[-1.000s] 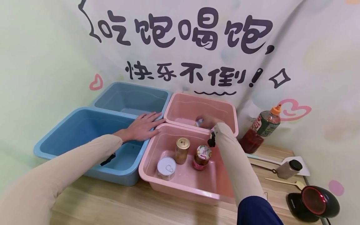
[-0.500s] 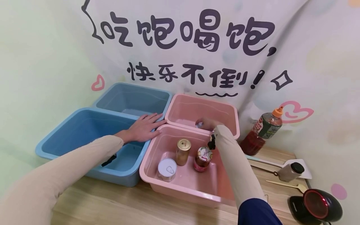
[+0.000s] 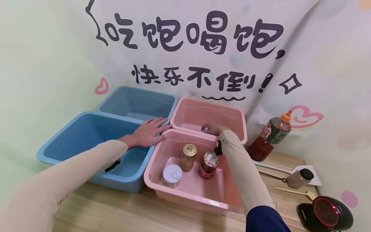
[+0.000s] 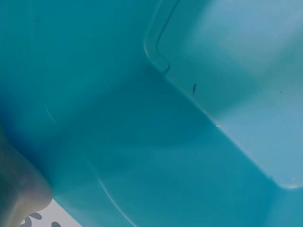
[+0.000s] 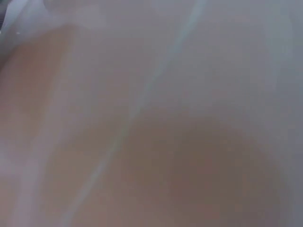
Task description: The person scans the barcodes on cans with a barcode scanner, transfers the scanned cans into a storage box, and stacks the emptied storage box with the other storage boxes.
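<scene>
My left hand (image 3: 147,132) lies with straight, spread fingers across the meeting rims of the blue bins and pink bins. In the left wrist view a part of that hand (image 4: 23,189) shows beside the blue wall. Inside the far pink bin (image 3: 208,108), my right hand (image 3: 214,128) curls its fingers round a small, pale bluish thing (image 3: 205,130), mostly hidden by the hand. A blurred translucent surface (image 5: 142,94) fills the right wrist view; its kind cannot be told. The near pink bin (image 3: 188,190) holds a gold-lidded can (image 3: 189,158), a white-lidded can (image 3: 172,175) and a jar (image 3: 209,165).
The near blue bin (image 3: 136,178) and far blue bin (image 3: 145,93) stand at left. On the wooden table at right are a sauce bottle (image 3: 269,137), a black-capped shaker (image 3: 299,178), a white spatula (image 3: 314,175), a yellow utensil (image 3: 298,192) and a black device (image 3: 326,212).
The head view has shifted slightly. My right hand has sunk a little in the far pink bin, and less of the pale thing shows. My left hand keeps its place.
</scene>
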`<action>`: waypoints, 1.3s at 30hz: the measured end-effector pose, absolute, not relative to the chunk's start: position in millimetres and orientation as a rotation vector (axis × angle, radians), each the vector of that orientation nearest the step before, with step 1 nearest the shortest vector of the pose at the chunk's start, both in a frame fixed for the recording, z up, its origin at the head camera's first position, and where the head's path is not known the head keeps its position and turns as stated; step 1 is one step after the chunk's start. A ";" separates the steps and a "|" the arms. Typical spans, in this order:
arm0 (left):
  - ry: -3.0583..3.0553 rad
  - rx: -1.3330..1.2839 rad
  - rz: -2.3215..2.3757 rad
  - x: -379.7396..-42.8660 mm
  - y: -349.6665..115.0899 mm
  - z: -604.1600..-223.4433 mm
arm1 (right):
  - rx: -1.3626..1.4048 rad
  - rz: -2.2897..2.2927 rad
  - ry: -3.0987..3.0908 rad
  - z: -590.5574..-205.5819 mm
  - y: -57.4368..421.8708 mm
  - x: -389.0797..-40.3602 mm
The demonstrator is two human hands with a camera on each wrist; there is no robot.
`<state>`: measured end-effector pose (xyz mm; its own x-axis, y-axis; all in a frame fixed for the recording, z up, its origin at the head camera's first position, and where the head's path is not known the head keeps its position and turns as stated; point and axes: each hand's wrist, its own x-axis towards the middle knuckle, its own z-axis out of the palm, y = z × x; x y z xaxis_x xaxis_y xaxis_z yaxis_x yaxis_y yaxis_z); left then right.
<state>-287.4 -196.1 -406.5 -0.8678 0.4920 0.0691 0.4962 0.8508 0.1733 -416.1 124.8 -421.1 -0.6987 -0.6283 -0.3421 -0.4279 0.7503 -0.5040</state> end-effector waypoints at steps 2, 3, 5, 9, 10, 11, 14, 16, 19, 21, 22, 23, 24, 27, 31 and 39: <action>-3.000 -0.803 -0.294 -287.1 -196.1 -406.9 | -0.800 -0.498 2.460 -420.5 123.4 -414.4; -2.998 -0.804 -0.293 -287.2 -196.1 -407.0 | -0.789 -0.478 2.465 -419.4 122.4 -413.0; -2.999 -0.808 -0.295 -287.7 -196.2 -407.1 | -0.750 -0.449 2.461 -417.0 120.0 -410.2; -3.000 -0.809 -0.278 -290.9 -197.3 -406.8 | -0.638 -0.459 2.411 -412.8 115.3 -407.0; -2.997 -0.805 -0.275 -292.0 -197.4 -407.0 | -0.608 -0.486 2.389 -412.7 114.3 -406.3; -2.996 -0.805 -0.266 -293.0 -197.5 -407.6 | -0.590 -0.498 2.375 -413.1 113.6 -406.0; -2.997 -0.809 -0.249 -295.3 -197.4 -410.9 | -0.464 -0.561 2.341 -415.5 114.1 -406.8; -3.006 -0.812 -0.255 -295.4 -197.3 -412.6 | -0.437 -0.563 2.344 -417.4 115.3 -408.5; -3.012 -0.814 -0.262 -294.6 -197.3 -413.8 | -0.481 -0.506 2.374 -417.8 118.1 -412.7; -3.008 -0.804 -0.264 -294.1 -197.4 -413.3 | -0.574 -0.451 2.417 -415.2 119.9 -415.7; -3.007 -0.804 -0.264 -294.0 -197.3 -413.1 | -0.603 -0.434 2.437 -412.4 120.7 -416.4; -3.006 -0.807 -0.265 -293.9 -197.4 -412.9 | -0.656 -0.403 2.463 -409.6 121.2 -417.0; -3.011 -0.806 -0.268 -293.9 -197.5 -412.8 | -0.701 -0.382 2.502 -407.1 121.9 -418.0; -3.010 -0.820 -0.267 -295.7 -196.2 -409.9 | -0.715 -0.420 2.579 -393.0 125.9 -415.9; -3.014 -0.815 -0.273 -296.4 -195.7 -408.2 | -0.775 -0.505 2.631 -376.8 125.6 -408.6; -3.016 -0.806 -0.292 -292.4 -195.8 -406.7 | -1.009 -0.469 2.657 -344.7 113.4 -382.9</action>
